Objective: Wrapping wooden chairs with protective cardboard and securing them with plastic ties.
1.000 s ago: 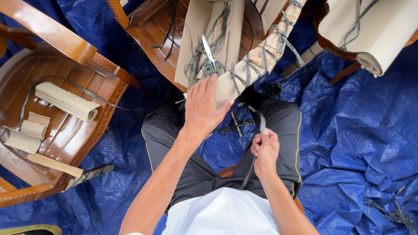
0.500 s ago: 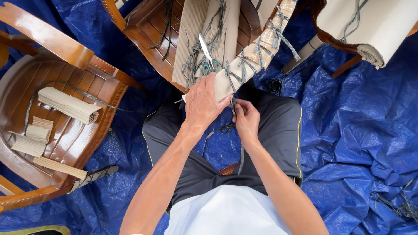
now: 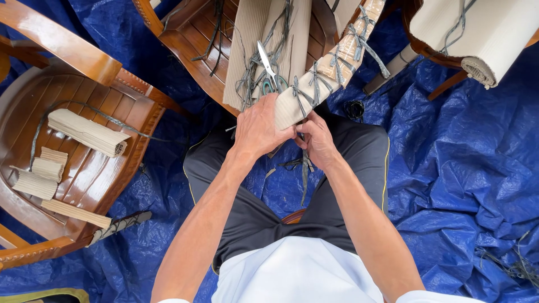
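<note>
A long beige corrugated-cardboard roll (image 3: 325, 73), bound with several grey strap ties, slants from the upper right down to my lap. My left hand (image 3: 259, 126) wraps over its near end. My right hand (image 3: 319, 137) sits just under that end and pinches a grey strap (image 3: 305, 177) that hangs down between my knees. Scissors with green handles (image 3: 268, 70) lie on flat cardboard sheets just beyond my left hand.
A wooden chair (image 3: 84, 140) at left holds several small cardboard rolls. Another wooden chair (image 3: 191, 39) ahead carries cardboard sheets and loose straps. A thick cardboard roll (image 3: 477, 39) rests at upper right. Blue tarpaulin (image 3: 460, 168) covers the floor; strap scraps lie at lower right.
My right hand has come up from my lap to the roll's near end, bringing the grey strap with it. My left hand has closed tighter over that end.
</note>
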